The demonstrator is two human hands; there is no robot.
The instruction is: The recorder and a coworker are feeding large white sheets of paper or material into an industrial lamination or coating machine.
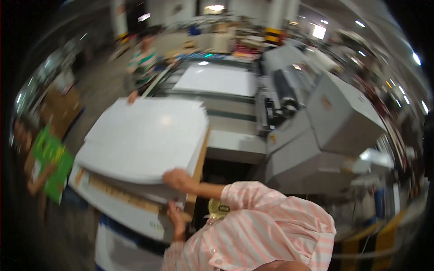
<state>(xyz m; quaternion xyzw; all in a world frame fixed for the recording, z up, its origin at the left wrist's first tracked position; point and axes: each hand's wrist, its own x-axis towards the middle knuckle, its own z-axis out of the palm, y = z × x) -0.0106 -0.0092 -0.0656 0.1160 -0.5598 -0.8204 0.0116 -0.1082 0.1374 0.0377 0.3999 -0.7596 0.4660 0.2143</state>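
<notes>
A thick stack of large white sheets (140, 140) lies on a brown board, its edges uneven and its near edge slightly lifted. My right hand (180, 180) is closed on that near edge, close to the right corner, thumb on top. Just below it, my left hand (176, 216) pinches at the corner of the sheets; a small whitish bit shows at its fingertips, somewhat blurred. Across the stack, the hand of another person (132, 96) in a green and white striped top touches the far left edge.
Beyond the stack stands a large machine bed (226, 106) with a white sheet (217, 81) on it. Grey machine housings (312, 140) rise on the right. At the left another person holds a green printed sheet (52, 162). A white board (135, 217) sits below the stack.
</notes>
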